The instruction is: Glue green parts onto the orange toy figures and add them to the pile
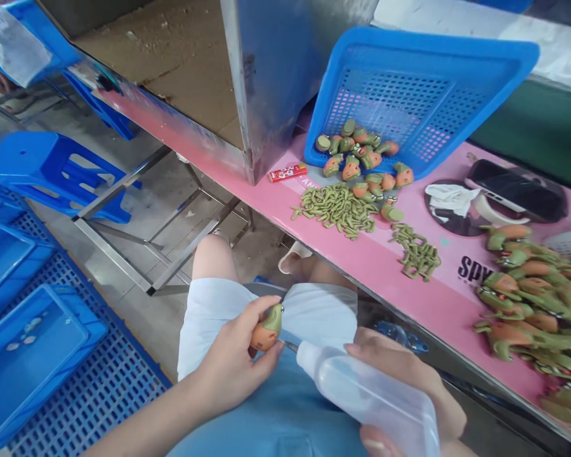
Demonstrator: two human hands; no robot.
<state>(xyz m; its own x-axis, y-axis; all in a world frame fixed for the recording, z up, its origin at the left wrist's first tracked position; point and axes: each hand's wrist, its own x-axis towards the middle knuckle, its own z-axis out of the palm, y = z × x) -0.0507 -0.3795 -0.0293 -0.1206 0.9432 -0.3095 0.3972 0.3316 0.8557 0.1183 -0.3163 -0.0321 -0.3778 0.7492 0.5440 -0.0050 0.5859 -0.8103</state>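
My left hand (238, 352) is closed around a small green and orange toy figure (267, 330), held above my lap. In my right hand (404, 374) is a translucent squeeze bottle (361, 387) with a thin metal tip. That tip points left and reaches close to the figure; whether it touches I cannot tell. On the pink table lies a pile of small curved green pieces (335, 209), with a smaller pile of green pieces (415, 251) to its right. Similar toy figures (352, 166) lie in and before a tilted blue basket (428, 70).
Many finished-looking green and orange figures (533, 298) are heaped at the table's right. A phone (518, 184) rests near a white tissue (452, 198). A red packet (288, 172) lies beside a metal-sided box (276, 82). A blue stool (52, 168) and blue bins (38, 362) stand left.
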